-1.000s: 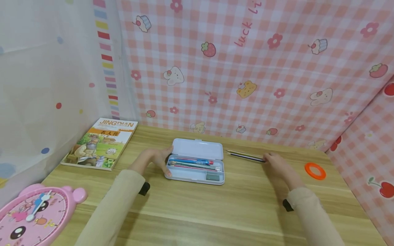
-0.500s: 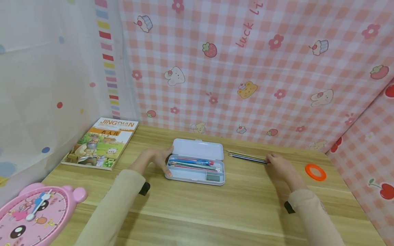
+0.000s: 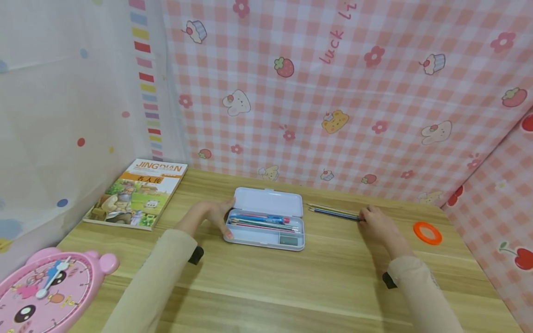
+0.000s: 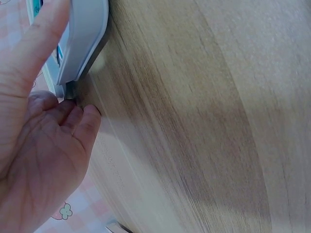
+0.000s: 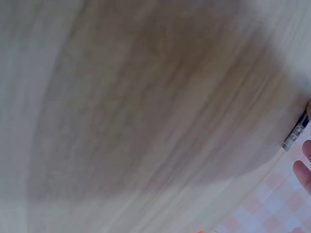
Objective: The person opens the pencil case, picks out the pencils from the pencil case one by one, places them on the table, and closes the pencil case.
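Observation:
A white pencil case (image 3: 254, 241) lies with its lid (image 3: 268, 201) raised; pencils, a blue pen (image 3: 278, 219) and a dark green eraser (image 3: 288, 240) are inside. My left hand (image 3: 214, 219) grips the case's left end, thumb at the front corner and fingers round the back; the left wrist view shows the thumb along the case (image 4: 88, 34) and curled fingers by its underside. To the right, my right hand (image 3: 376, 225) pinches the ends of a few pencils (image 3: 335, 212) lying on the table. One pencil's eraser end (image 5: 294, 137) shows beside the fingertips (image 5: 302, 174) in the right wrist view.
An orange ring (image 3: 427, 233) lies right of the right hand. A book (image 3: 139, 194) is at the back left, and a pink clock (image 3: 54, 289) at the front left. A checked cloth (image 3: 308, 97) hangs behind the wooden table (image 3: 291, 291).
The pencils under my right hand have shifted slightly and spread, then drawn closer together. My right hand moved a little to the right. My left hand stays on the case.

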{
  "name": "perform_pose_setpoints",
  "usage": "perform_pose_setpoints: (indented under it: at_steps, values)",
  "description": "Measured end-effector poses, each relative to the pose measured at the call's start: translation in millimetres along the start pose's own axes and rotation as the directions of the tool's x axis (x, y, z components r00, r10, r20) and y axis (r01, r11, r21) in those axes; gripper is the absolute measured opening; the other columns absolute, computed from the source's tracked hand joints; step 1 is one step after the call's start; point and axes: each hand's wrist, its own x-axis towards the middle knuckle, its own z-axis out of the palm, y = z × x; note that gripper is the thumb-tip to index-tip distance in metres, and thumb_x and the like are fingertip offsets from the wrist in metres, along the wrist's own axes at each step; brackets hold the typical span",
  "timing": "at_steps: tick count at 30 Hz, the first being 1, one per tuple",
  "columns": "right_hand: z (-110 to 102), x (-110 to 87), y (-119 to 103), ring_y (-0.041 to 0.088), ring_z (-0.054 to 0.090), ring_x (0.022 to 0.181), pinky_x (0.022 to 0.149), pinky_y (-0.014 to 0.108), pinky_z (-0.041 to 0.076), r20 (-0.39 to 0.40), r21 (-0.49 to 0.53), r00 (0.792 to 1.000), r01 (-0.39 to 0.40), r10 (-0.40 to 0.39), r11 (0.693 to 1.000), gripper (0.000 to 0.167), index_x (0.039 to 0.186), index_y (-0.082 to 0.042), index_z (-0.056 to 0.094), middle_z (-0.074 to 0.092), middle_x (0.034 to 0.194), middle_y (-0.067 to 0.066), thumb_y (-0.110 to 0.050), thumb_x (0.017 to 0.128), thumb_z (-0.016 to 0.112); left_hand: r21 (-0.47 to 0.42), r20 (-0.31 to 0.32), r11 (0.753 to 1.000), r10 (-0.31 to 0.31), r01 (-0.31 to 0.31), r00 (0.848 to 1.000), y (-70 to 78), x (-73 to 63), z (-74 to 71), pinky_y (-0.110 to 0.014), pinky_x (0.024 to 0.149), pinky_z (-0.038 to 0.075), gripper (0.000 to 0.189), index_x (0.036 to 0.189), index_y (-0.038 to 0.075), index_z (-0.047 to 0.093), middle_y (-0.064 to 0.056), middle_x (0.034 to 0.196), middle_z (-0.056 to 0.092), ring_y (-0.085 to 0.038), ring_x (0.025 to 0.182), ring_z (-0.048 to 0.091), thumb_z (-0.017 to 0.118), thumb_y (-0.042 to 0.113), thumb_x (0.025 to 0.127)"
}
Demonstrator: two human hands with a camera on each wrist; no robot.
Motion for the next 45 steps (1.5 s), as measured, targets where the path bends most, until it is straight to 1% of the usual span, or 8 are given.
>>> perform_pose_setpoints:
  at_steps: [6,13,18,22,27,32,39,45]
  values:
    - [0,9.1,-7,0.03,0.057,0.084,0.073,0.045,0.048,-0.011,0.041,1.0,0.005,-0.005,0.999,0.012,0.093,-0.002,0.058,0.055,0.092,0.015,-0.008,0.084,0.063,-0.006,0.001,1.0,0.0,0.0,1.0,0.9,-0.9,-0.9,-0.045,0.116,0.006,0.125,0.143,-0.003,-0.012,-0.022,0.152,-0.009,-0.035,0.141,-0.004,0.077,0.043,0.068]
    - [-5,27.0,-42,0.029,0.059,0.085,0.074,0.043,0.05,-0.006,0.071,0.998,0.061,-0.06,0.996,0.015,0.096,-0.001,0.061,0.057,0.091,0.012,-0.013,0.086,0.062,-0.016,-0.001,1.0,-0.001,0.001,1.0,1.4,-1.5,-1.3,-0.045,0.116,0.006,0.125,0.143,-0.003,-0.012,-0.022,0.152,-0.01,-0.035,0.141,-0.004,0.078,0.042,0.067]
    - [-1,40.6,-71,0.024,0.06,0.079,0.07,0.04,0.051,-0.044,0.063,0.988,0.149,-0.147,0.987,0.017,0.094,-0.002,0.063,0.058,0.086,0.008,-0.014,0.083,0.066,-0.005,0.003,1.0,-0.007,0.007,1.0,2.5,-2.5,-1.3,-0.044,0.117,0.006,0.126,0.144,-0.002,-0.012,-0.021,0.152,-0.009,-0.034,0.142,-0.004,0.077,0.043,0.067]
    - [0,47.1,-93,0.023,0.061,0.078,0.07,0.038,0.052,-0.06,0.068,0.966,0.255,-0.251,0.965,0.015,0.091,-0.003,0.064,0.059,0.085,0.007,-0.015,0.083,0.066,-0.003,0.001,1.0,-0.006,0.006,1.0,3.5,-2.1,-0.6,-0.044,0.117,0.006,0.126,0.144,-0.001,-0.011,-0.02,0.153,-0.008,-0.033,0.142,-0.003,0.077,0.044,0.067]
    - [-1,51.7,-117,0.022,0.063,0.081,0.071,0.035,0.053,-0.027,0.087,0.941,0.338,-0.337,0.937,0.014,0.09,-0.004,0.064,0.062,0.086,0.007,-0.016,0.084,0.064,-0.008,-0.001,1.0,-0.006,0.006,1.0,3.0,-1.3,0.3,-0.044,0.117,0.006,0.126,0.144,-0.001,-0.011,-0.02,0.153,-0.009,-0.033,0.142,-0.003,0.077,0.044,0.066]
    - [0,55.0,-138,0.016,0.062,0.08,0.072,0.031,0.053,0.027,0.142,0.929,0.361,-0.368,0.922,0.015,0.091,-0.006,0.066,0.064,0.086,0.004,-0.02,0.086,0.063,-0.009,-0.004,1.0,-0.002,0.002,1.0,1.5,-0.9,0.9,-0.045,0.116,0.006,0.126,0.144,-0.001,-0.012,-0.02,0.153,-0.009,-0.034,0.142,-0.004,0.077,0.044,0.066]
    - [3,58.1,-159,0.016,0.063,0.084,0.074,0.028,0.054,0.129,0.16,0.892,0.411,-0.432,0.897,0.016,0.094,-0.006,0.069,0.066,0.091,0.005,-0.019,0.088,0.061,-0.017,-0.003,1.0,0.006,-0.006,1.0,0.8,-0.9,0.8,-0.046,0.116,0.006,0.125,0.143,-0.003,-0.012,-0.022,0.152,-0.009,-0.035,0.141,-0.004,0.077,0.042,0.067]
    - [4,61.1,-167,0.009,0.054,0.07,0.063,0.024,0.048,0.151,0.1,0.885,0.43,-0.441,0.897,0.012,0.087,-0.007,0.068,0.063,0.083,0.002,-0.014,0.089,0.059,-0.009,0.002,1.0,0.006,-0.006,1.0,1.6,-0.9,0.3,-0.046,0.116,0.005,0.126,0.143,-0.002,-0.012,-0.022,0.152,-0.009,-0.035,0.141,-0.005,0.077,0.044,0.067]
